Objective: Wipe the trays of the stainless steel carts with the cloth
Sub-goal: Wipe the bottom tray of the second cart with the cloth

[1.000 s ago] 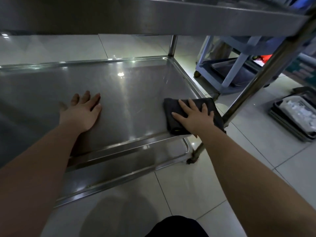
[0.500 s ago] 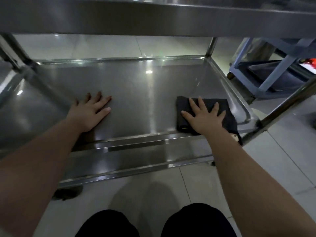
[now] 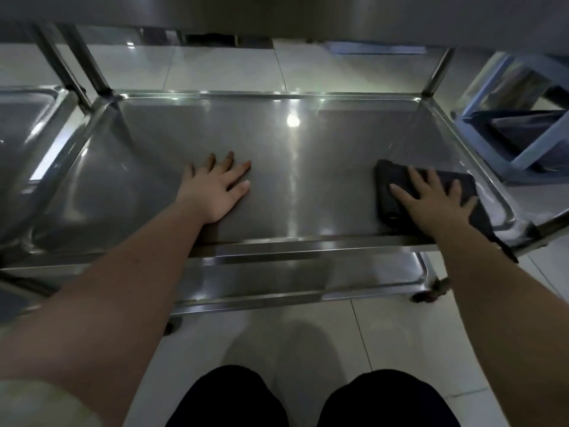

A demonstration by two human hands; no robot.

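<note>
Steel under your left grip (image 3: 215, 189) is the first thing that could let you down. That grip is released, palm and straight fingers pressed flat on the bare middle tray (image 3: 292, 155), so leaning on it could smear the part you mean to clean, or set the cart rolling on its caster (image 3: 431, 292). Further right, the cloth (image 3: 389, 183) lies near the tray's front right corner under your right grip (image 3: 431, 204). This grip is released too, fingers spread and pressing down, not curled round the fabric. One tail of the cloth hangs over the front rim, so I judge a quick stroke could bunch it or drag it off the edge, and a hard push into the corner could jam your fingertips against the raised lip. As for materials, the neighbouring tray (image 3: 27, 118) at far left is the same bright, reflective metal with rounded corners. Your own tray is a shallow rectangular pan, smooth and hard, with a rolled rim, a glare spot near its middle and round posts at the back corners. The cloth is dark, soft and folded thick, with a rolled edge on its left side. Beyond it stands a blue cart (image 3: 523, 143), matte and probably plastic.
</note>
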